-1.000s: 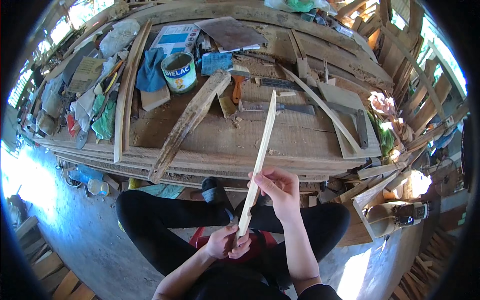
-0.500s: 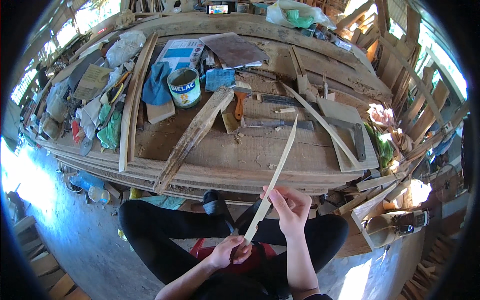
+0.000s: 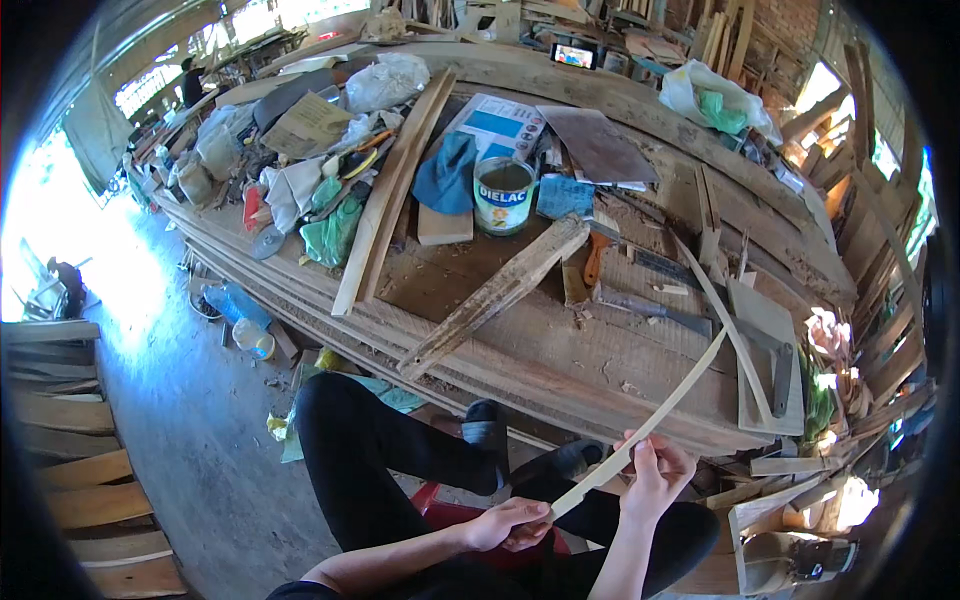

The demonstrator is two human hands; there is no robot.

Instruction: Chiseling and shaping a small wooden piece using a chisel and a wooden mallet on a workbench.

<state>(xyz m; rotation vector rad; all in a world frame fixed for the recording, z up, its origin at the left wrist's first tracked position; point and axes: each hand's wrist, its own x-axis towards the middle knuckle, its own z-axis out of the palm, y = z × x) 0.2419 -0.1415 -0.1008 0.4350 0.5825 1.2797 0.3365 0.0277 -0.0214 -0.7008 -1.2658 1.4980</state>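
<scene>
A long, thin pale wooden strip (image 3: 680, 398) slants up to the right above my lap, narrowing toward its far tip. My left hand (image 3: 508, 524) is closed around its lower end. Farther up, my right hand (image 3: 658, 478) pinches the strip between thumb and fingers. The tip reaches over the workbench (image 3: 560, 350), near a second slim strip (image 3: 735, 340) and a metal-bladed square (image 3: 780, 375). A chisel-like tool (image 3: 655, 310) and an orange-handled brush (image 3: 596, 258) lie close by. Left of them, a rough weathered wood piece (image 3: 495, 295) sticks out past the bench's front edge.
On the bench stand an open tin can (image 3: 503, 197), a blue cloth (image 3: 444, 174) and long boards (image 3: 395, 195). Bags and tools crowd its left end. Scrap wood is piled at the right, beside a large jar (image 3: 790, 562). Stacked planks (image 3: 95, 505) lie on the left floor.
The view has swung to the left, so the bench appears farther right. The strip now leans more to the right and lies lower. Both hands keep hold of it.
</scene>
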